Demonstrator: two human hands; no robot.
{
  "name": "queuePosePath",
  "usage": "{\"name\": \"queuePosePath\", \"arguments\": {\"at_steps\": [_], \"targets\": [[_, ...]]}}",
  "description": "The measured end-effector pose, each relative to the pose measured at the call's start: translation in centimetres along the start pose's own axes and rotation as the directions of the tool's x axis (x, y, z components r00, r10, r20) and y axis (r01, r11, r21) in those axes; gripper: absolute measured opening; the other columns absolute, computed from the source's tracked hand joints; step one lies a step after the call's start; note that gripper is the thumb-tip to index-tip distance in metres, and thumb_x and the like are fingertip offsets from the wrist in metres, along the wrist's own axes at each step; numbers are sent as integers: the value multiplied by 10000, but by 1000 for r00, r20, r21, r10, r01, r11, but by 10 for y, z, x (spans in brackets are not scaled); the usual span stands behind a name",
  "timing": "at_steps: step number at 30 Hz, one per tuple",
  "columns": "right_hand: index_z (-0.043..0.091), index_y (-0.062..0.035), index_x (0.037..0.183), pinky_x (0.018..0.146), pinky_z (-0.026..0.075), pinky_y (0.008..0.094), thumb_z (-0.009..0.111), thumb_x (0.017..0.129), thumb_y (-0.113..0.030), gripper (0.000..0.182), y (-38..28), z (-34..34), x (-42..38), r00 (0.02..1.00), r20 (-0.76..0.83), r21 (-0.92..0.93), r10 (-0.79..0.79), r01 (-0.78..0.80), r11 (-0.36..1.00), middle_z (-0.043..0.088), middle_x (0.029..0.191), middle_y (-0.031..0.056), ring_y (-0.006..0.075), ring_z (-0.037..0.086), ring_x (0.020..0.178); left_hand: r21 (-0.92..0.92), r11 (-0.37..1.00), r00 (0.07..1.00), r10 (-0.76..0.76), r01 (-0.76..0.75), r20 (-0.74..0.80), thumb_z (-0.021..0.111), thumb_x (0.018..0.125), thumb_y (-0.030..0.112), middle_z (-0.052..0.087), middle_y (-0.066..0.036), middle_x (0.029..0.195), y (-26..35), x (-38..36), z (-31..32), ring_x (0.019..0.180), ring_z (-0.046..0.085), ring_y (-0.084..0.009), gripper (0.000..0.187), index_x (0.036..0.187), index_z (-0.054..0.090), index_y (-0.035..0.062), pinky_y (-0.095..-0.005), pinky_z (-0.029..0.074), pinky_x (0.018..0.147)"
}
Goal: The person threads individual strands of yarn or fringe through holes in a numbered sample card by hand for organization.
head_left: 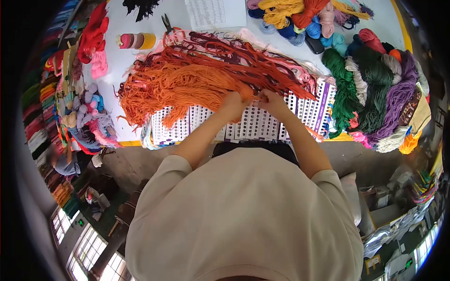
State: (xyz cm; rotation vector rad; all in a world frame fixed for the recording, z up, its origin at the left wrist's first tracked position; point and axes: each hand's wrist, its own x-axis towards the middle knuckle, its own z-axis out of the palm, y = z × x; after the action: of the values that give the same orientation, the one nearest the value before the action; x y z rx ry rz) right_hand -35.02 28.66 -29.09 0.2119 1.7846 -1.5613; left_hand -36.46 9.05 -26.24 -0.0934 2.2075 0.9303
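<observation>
My left hand [233,107] is closed round the right end of a thick bundle of orange yarn [187,89], which spreads to the left over the table. Just to its right, my right hand [273,104] is closed, its fingertips pinched close to the end of the bundle; what they hold is too small to make out. Under both hands lie white cards with rows of round holes [262,122] and purple strips. Dark red and rust strands [262,63] lie across the cards beyond my hands.
Green yarn [335,84] and purple yarn [398,100] lie at the right. Bright bundles [304,18] and a printed sheet [215,13] are at the far side. Scissors [167,23] and thread spools [137,41] stand behind the orange yarn. Red yarn [93,35] is at the left.
</observation>
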Motion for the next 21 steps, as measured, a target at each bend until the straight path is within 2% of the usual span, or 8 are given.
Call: {"name": "queuePosePath", "arguments": {"at_steps": [2, 3, 6, 9, 11, 15, 19, 21], "targets": [[609, -83, 969, 743, 484, 340, 735, 761, -233, 286, 1, 4, -1, 991, -109, -331, -83, 43, 943, 666, 858, 86, 230, 645, 817, -460, 837, 954, -280, 296, 105, 634, 843, 203, 637, -54, 706, -20, -2, -37, 477, 488, -94, 171, 868, 644, 35, -238, 365, 402], [609, -83, 969, 743, 484, 340, 735, 761, -233, 286, 1, 5, 0, 990, -107, -329, -87, 47, 943, 666, 858, 86, 230, 645, 817, -755, 529, 906, -371, 387, 204, 635, 844, 196, 614, -27, 674, -14, -14, -69, 465, 470, -86, 141, 852, 635, 55, -223, 341, 393], [607, -94, 971, 753, 485, 352, 737, 753, -237, 292, -1, 7, -1, 991, -132, -327, -34, -11, 945, 663, 871, 79, 232, 643, 836, -927, 297, 966, -188, 230, 179, 574, 865, 142, 493, 39, 593, -56, -33, -166, 427, 336, -29, 139, 733, 534, 127, -180, 225, 365], [604, -95, 964, 746, 484, 359, 732, 755, -246, 288, -2, 7, 2, 992, -120, -327, 27, -65, 943, 661, 863, 84, 237, 644, 837, -967, 248, 994, -100, 63, 39, 539, 911, 161, 491, 41, 592, -87, -40, -220, 432, 334, -28, 122, 801, 564, 112, -186, 232, 371], [599, -95, 965, 733, 483, 368, 725, 764, -251, 284, 0, 8, 1, 993, -114, -352, -31, -11, 936, 660, 863, 85, 247, 641, 832, -877, 407, 837, -361, -257, -412, 513, 960, 226, 575, 6, 643, -64, -54, -226, 436, 333, -33, 173, 880, 584, 90, -191, 238, 376], [600, -72, 945, 714, 477, 369, 715, 773, -249, 272, -4, 17, 0, 981, -163, -446, -102, 19, 895, 640, 832, 93, 259, 629, 797, -627, 778, 889, -258, -41, -379, 506, 977, 334, 702, -89, 840, 10, -93, -191, 454, 391, -40, 318, 1007, 605, 33, -197, 281, 390], [592, -27, 936, 670, 453, 321, 716, 786, -230, 282, -27, 31, -8, 960, -173, -335, -219, 152, 930, 594, 774, 75, 203, 580, 728, -810, 545, 974, 57, -215, -220, 460, 985, 398, 658, -144, 1105, 42, -109, -138, 881, 631, -147, 461, 1151, 593, -10, -280, 514, 702], [589, -40, 954, 663, 442, 278, 679, 837, -175, 201, -74, 46, -31, 934, -296, 120, -198, 242, 963, 588, 779, 24, 126, 555, 732, -918, 315, 965, 184, -240, -189, 446, 987, 399, 604, -150, 1199, 58, -118, -126, 1028, 582, -183, 474, 1176, 574, -16, -332, 486, 835]]}}
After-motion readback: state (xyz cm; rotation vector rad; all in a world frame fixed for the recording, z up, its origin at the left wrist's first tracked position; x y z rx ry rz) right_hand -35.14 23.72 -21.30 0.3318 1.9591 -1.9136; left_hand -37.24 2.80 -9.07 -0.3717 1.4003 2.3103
